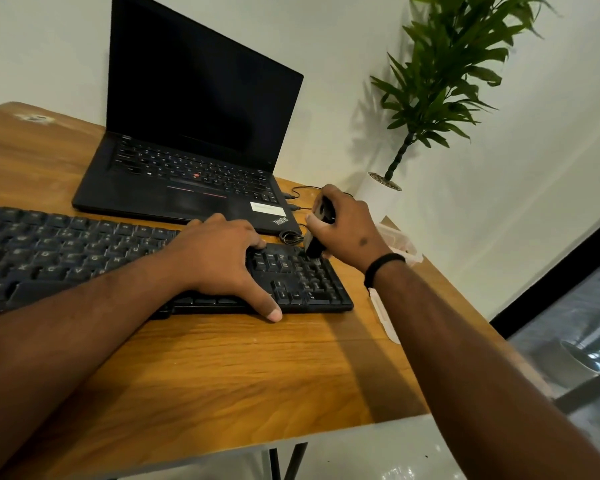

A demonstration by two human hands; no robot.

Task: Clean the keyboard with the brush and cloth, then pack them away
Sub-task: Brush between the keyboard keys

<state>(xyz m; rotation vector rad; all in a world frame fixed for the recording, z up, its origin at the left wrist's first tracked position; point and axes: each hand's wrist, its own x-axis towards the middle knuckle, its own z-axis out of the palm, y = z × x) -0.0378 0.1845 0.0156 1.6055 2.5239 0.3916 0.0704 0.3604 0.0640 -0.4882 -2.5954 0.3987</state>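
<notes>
Now | left hand [219,258] flat on black keyboard [49,251] | right hand [347,226] grips dark brush [317,237] | wood-grain table [222,368]

The left hand [222,258] lies flat on the black keyboard [84,258], pinning it down, while the right hand [347,226] grips a dark brush [317,237] (bristles touching the far-right keys).

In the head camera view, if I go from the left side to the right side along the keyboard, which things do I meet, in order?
Bare keys of the keyboard → left hand flat on the keys → brush on the number pad → right hand gripping the brush → clear plastic container at the table edge.
</notes>
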